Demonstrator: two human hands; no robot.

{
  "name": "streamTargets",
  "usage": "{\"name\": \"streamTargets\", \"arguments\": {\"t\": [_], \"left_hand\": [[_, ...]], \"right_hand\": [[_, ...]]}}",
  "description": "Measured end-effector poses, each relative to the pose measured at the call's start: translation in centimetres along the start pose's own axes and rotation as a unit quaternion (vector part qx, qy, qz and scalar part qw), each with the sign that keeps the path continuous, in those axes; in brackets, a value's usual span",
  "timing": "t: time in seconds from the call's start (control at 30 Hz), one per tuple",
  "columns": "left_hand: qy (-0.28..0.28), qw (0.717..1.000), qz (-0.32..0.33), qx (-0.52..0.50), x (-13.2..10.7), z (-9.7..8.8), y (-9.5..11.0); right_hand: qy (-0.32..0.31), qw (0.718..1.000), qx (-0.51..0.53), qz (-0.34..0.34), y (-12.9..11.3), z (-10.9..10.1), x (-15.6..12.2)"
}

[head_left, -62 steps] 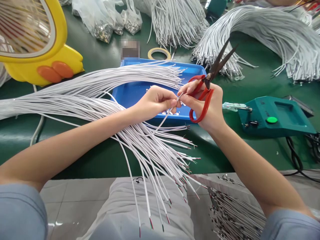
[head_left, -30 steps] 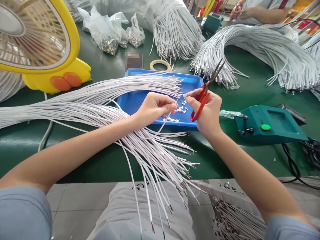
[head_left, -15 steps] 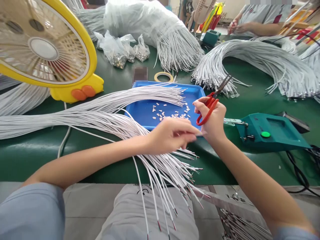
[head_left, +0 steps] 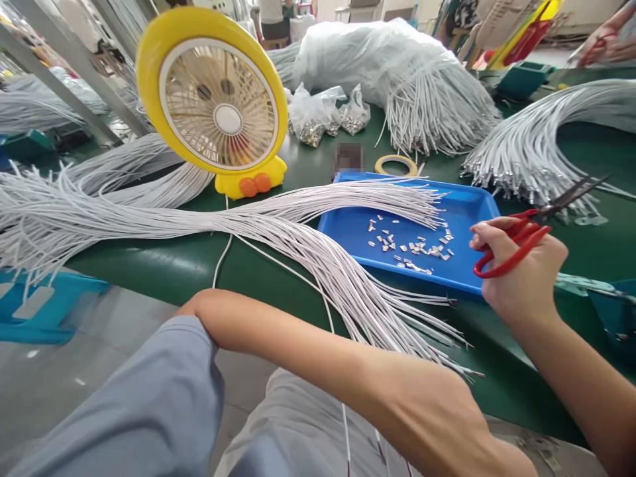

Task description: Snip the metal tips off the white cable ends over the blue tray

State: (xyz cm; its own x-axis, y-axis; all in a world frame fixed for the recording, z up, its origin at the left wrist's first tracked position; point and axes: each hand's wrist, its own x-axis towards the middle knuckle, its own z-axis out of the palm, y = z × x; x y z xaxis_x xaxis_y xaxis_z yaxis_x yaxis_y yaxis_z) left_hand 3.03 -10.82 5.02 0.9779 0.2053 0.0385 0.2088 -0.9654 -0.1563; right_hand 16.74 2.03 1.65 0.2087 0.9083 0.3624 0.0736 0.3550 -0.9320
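Fanning out beyond the left hand (head_left: 447, 417), the looser white cables (head_left: 348, 281) end in uneven, frayed tips, so that bunch looks left to do; the evener bunch (head_left: 368, 197) reaching over the blue tray (head_left: 467, 212), beyond and left of the right hand (head_left: 519, 265), looks done. White snippets (head_left: 421, 250) strewn in the tray suggest many ends already handled. The hands are apart: the right grips red-handled scissors (head_left: 535, 241); the left's fingers are hidden, its grip cannot be told. Moments earlier it was just beside the right; now it has dropped towards the lap, leaving the snippets fully uncovered
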Motion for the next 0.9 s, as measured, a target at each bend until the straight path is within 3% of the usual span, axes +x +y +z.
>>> {"name": "streamTargets", "arguments": {"t": [0.13,0.2,0.33,0.4,0.47,0.53,0.57,0.63,0.73,0.9], "left_hand": [[-0.051,0.992,0.058,0.097,-0.3,-0.6,0.5],[-0.034,0.990,0.083,0.105,-0.6,-0.8,1.0],[0.106,0.991,0.084,0.022,-0.9,-0.4,0.9],[0.185,0.979,0.067,-0.048,-0.8,0.1,-0.7],[0.217,0.970,0.034,-0.105,-0.9,0.4,-3.7],[0.177,0.977,-0.090,-0.079,-1.8,0.6,-7.5],[0.134,0.970,-0.193,-0.058,-2.5,0.6,-9.4],[0.010,0.919,-0.395,-0.015,-4.1,0.7,-12.7],[-0.044,0.885,-0.463,0.009,-6.2,1.3,-15.8],[-0.079,0.875,-0.477,0.018,-7.2,2.4,-17.0]], "right_hand": [[0.007,1.000,-0.002,-0.003,-0.2,0.2,-0.1],[0.007,1.000,0.000,-0.004,-0.2,0.2,-0.2],[0.009,1.000,0.015,0.000,-0.2,-0.1,-0.1],[0.015,1.000,0.022,0.008,-0.2,-0.2,0.0],[0.018,0.999,0.025,0.009,-0.1,-0.3,0.1],[0.020,0.999,0.027,0.008,-0.1,-0.4,0.1],[0.020,0.999,0.030,0.009,-0.2,-0.4,0.1],[0.022,0.999,0.035,0.011,-0.3,-0.5,0.1],[0.028,0.999,0.041,0.010,-0.5,-0.6,0.1],[0.036,0.998,0.048,0.034,-0.7,-0.8,0.0]]}}
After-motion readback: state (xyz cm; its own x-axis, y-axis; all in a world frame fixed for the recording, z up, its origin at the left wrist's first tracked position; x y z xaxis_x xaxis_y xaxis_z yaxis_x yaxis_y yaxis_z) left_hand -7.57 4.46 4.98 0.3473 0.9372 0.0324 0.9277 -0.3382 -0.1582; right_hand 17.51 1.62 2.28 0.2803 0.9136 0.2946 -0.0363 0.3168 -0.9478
